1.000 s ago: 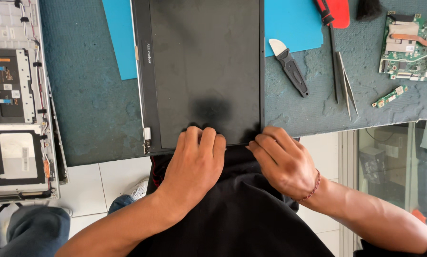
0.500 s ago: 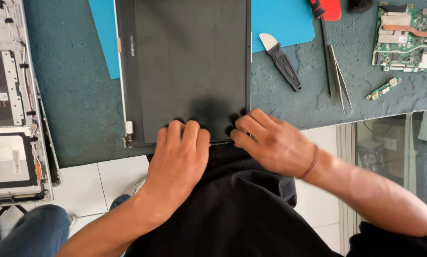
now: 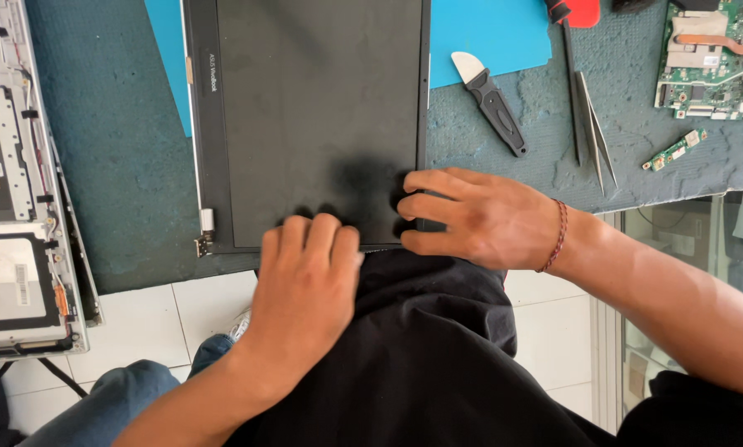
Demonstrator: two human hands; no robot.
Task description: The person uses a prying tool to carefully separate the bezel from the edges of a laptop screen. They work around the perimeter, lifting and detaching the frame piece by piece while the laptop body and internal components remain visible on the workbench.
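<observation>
— Our left hand [image 3: 305,285] lies flat, fingers pressing the laptop screen panel's [image 3: 313,116] near edge, as before.
— And our right hand [image 3: 479,217] has slid sideways to the panel's right corner, fingers spread along that edge: we're working round the bezel.

Left hand [image 3: 305,277] palm down, fingers together and bent at the tips, pointing away from the body, forearm coming up from lower left. Right hand [image 3: 479,217] flat, palm down, fingers [image 3: 428,207] slightly spread and pointing left toward the other hand, thumb tucked low. Red cord bracelet [image 3: 557,236] on right wrist. Right forearm bare, running off to lower right.
</observation>
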